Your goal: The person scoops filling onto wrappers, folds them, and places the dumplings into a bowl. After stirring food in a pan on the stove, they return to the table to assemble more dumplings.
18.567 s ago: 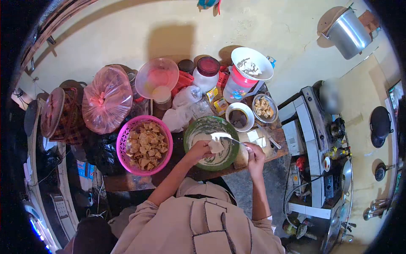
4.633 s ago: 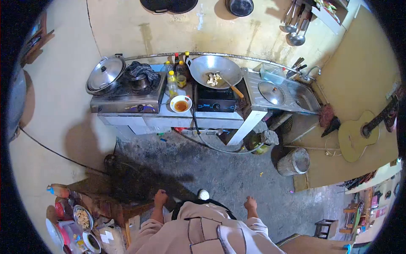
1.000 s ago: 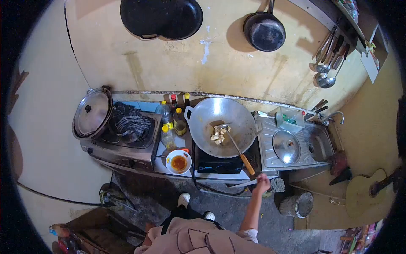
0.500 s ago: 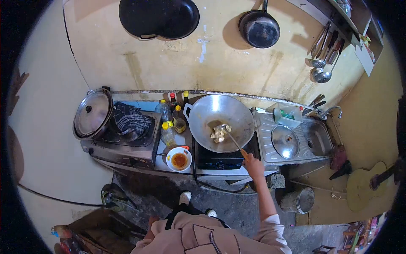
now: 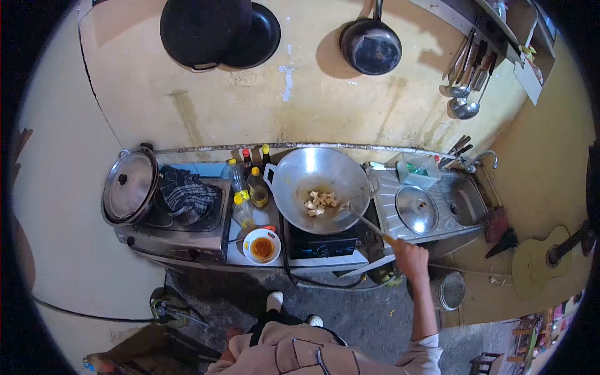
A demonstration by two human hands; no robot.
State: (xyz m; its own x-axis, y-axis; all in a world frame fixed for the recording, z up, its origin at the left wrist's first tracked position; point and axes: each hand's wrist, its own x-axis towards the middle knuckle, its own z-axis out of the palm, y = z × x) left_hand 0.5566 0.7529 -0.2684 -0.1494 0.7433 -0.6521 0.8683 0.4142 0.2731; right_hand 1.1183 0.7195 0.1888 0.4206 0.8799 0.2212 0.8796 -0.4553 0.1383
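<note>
Head view, food: pale chunks (image 5: 321,203) clustered low in the wok (image 5: 319,167).
Wok: sits on the single-burner stove (image 5: 325,247); flame not visible.
Spatula (image 5: 367,223): head inside wok, just right of chunks; shaft crosses near rim.
Right hand (image 5: 411,256): wrapped around spatula handle, beyond the rim.
Left hand (image 5: 234,333): low beside torso, partly hidden; can't tell its grip.
Wok risk: could rock or slide if spatula levers hard on rim, since neither hand steadies it.
Chunk risk: a fast sweep could break or fling pieces.
Left side: bowl (image 5: 277,240) of brown liquid near stove, could get splashed.
</note>
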